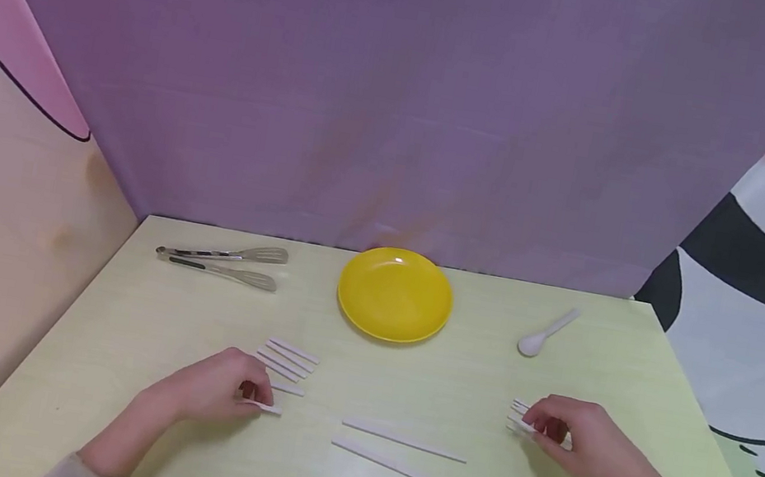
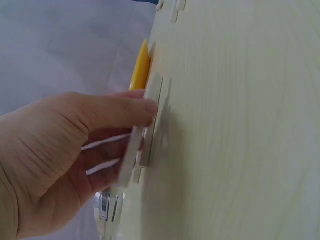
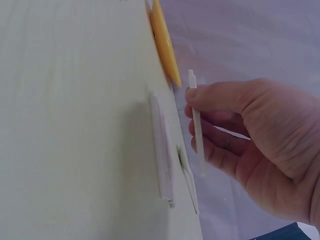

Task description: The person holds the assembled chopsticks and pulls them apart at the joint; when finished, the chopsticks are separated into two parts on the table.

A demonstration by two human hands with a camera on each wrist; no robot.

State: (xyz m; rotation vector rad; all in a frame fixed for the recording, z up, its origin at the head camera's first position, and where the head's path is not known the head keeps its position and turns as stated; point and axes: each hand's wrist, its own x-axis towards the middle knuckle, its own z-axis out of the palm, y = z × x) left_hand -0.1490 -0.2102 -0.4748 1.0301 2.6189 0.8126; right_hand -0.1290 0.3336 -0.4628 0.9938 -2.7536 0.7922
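Between thumb and fingertips my left hand (image 1: 219, 388) pinches a short pale chopstick piece (image 2: 129, 165), lifted just off the table. Several similar loose pieces (image 1: 294, 350) lie in a row beyond that hand. On the right side, my right hand (image 1: 590, 446) pinches a slimmer chopstick piece (image 3: 198, 130) whose upper end steps down to a narrow peg. More slim pieces (image 3: 161, 150) lie on the table beneath it, partly hidden by the hand in the head view. Two long pale chopsticks (image 1: 403, 441) lie side by side between the hands.
A yellow plate (image 1: 394, 295) sits at the table's back middle. Metal tongs (image 1: 260, 254) lie spread at the back left, and a pale spoon (image 1: 529, 344) lies at the back right. A purple cloth (image 1: 403, 108) hangs behind the table (image 1: 420, 378).
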